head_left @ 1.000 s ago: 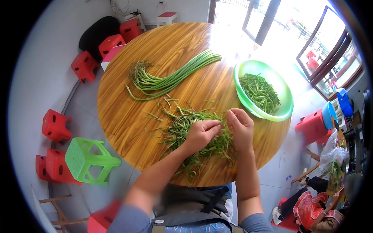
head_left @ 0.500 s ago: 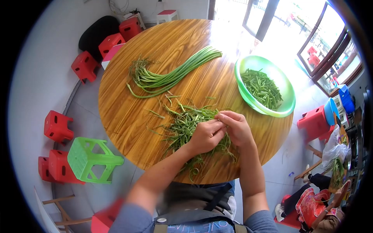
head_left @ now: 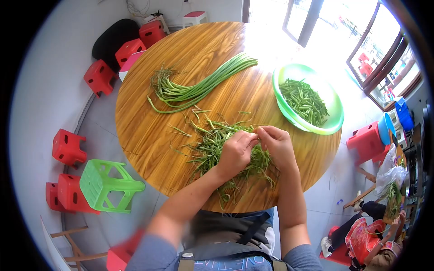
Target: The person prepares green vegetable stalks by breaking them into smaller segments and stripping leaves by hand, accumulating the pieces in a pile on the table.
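My left hand [head_left: 236,152] and my right hand [head_left: 277,147] meet fingertip to fingertip, both pinched closed, above a loose heap of green scraps [head_left: 210,144]. Whatever lies between the fingertips is too small and too hidden to make out. Thin, curled stalk ends and trimmings make up the heap, which spreads under my wrists. Beyond it lies a curved bundle of long garlic scapes [head_left: 194,92], with its frayed tips to the left. To the right of my right hand stands a pale green basin [head_left: 335,115] holding short cut green pieces [head_left: 305,104].
The round wooden table [head_left: 149,131] carries all of this. Red stools [head_left: 68,147] and a green stool [head_left: 97,185] stand on the floor at left. At lower right another person [head_left: 368,239] sits handling green stalks. Glass doors [head_left: 375,45] are at upper right.
My left hand has turned and shifted slightly up and left, its fingers now pointing more away from me. My right hand has moved slightly right. The basin, bundle and heap look unchanged.
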